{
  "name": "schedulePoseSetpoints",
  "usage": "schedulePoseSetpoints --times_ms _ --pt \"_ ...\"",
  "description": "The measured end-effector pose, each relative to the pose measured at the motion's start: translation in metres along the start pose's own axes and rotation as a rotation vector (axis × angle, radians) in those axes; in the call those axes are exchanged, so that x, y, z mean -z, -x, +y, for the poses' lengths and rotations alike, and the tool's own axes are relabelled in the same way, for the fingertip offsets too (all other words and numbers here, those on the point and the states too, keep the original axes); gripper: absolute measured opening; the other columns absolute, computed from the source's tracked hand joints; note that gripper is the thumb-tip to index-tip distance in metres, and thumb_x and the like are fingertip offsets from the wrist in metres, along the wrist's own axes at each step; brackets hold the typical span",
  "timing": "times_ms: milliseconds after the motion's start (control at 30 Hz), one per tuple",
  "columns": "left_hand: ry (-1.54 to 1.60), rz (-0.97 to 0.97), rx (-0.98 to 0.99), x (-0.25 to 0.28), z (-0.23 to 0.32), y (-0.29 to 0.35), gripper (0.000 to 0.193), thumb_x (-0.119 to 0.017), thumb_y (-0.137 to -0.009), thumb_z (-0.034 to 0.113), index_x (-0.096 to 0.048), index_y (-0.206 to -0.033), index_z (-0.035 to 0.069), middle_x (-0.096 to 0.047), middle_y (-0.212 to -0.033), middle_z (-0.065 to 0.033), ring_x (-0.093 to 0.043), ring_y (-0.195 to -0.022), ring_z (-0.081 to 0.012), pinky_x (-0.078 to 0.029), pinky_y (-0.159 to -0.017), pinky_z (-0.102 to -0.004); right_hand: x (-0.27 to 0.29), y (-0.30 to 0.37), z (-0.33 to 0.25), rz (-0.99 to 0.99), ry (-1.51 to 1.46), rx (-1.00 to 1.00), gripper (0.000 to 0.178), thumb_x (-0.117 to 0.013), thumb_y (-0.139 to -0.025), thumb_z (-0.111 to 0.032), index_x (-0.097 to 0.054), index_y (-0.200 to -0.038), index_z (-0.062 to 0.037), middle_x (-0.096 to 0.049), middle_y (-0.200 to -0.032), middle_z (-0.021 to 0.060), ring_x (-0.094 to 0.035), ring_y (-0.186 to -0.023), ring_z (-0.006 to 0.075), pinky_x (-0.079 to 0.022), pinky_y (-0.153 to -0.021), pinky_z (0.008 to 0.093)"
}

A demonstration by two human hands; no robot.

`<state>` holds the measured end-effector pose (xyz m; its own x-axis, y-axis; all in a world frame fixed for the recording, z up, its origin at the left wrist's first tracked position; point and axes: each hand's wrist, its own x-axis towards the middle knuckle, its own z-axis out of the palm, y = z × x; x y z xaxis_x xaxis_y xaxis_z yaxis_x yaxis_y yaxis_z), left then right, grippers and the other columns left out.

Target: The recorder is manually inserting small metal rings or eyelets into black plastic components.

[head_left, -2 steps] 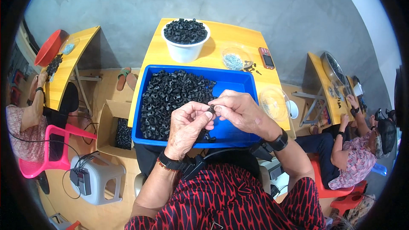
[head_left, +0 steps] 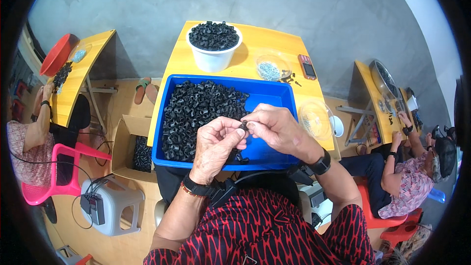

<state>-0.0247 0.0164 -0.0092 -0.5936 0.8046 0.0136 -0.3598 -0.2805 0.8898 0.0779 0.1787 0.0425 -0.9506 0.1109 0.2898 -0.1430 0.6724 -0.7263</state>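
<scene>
Both my hands meet over the near right part of a blue tray (head_left: 274, 93) heaped with small black plastic parts (head_left: 196, 113). My left hand (head_left: 216, 145) and my right hand (head_left: 277, 127) pinch the same small black part (head_left: 244, 126) between their fingertips. The pile fills the tray's left half; its right half shows bare blue. A white bucket (head_left: 214, 51) full of the same black parts stands at the far side of the yellow table (head_left: 260, 39).
A clear bowl of small metal pieces (head_left: 270, 68), a small phone (head_left: 307, 66) and another clear bowl (head_left: 315, 118) lie to the right. A cardboard box (head_left: 132, 142) with black parts and a grey stool (head_left: 115, 206) sit on the floor left. Other people work at side tables.
</scene>
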Motion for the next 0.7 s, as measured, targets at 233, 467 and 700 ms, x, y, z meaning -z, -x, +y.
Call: schedulePoseSetpoints --times_ms 233,467,700 --pt "-0.015 -0.01 0.007 0.0026 -0.0016 -0.0002 0.011 -0.065 -0.092 0.001 -0.065 -0.102 -0.003 -0.071 -0.089 -0.0115 -0.068 -0.073 -0.0141 -0.059 -0.069 -0.0272 -0.0064 0.0033 -0.0004 0.096 0.093 0.07 0.007 -0.066 -0.085 -0.003 -0.065 -0.092 -0.002 -0.062 -0.08 0.0134 -0.065 -0.071 0.0301 -0.051 -0.062 0.0374" --pt "-0.01 -0.011 0.005 0.0029 -0.002 -0.0006 0.01 -0.066 -0.091 0.001 -0.066 -0.101 -0.003 -0.071 -0.088 -0.0109 -0.068 -0.071 -0.0139 -0.058 -0.067 -0.0266 -0.0076 0.006 -0.0029 0.12 0.152 0.074 0.011 -0.067 -0.083 0.002 -0.065 -0.093 -0.0024 -0.065 -0.083 0.011 -0.067 -0.072 0.0244 -0.051 -0.062 0.032" --pt "0.003 -0.001 -0.007 0.0023 -0.0026 -0.0005 0.01 -0.067 -0.09 0.0 -0.065 -0.1 -0.003 -0.07 -0.085 -0.01 -0.067 -0.071 -0.014 -0.058 -0.066 -0.0269 -0.0079 0.0059 -0.0049 0.134 0.156 0.09 0.013 -0.068 -0.082 0.003 -0.064 -0.093 -0.0026 -0.064 -0.082 0.0107 -0.065 -0.07 0.0247 -0.05 -0.061 0.0319"
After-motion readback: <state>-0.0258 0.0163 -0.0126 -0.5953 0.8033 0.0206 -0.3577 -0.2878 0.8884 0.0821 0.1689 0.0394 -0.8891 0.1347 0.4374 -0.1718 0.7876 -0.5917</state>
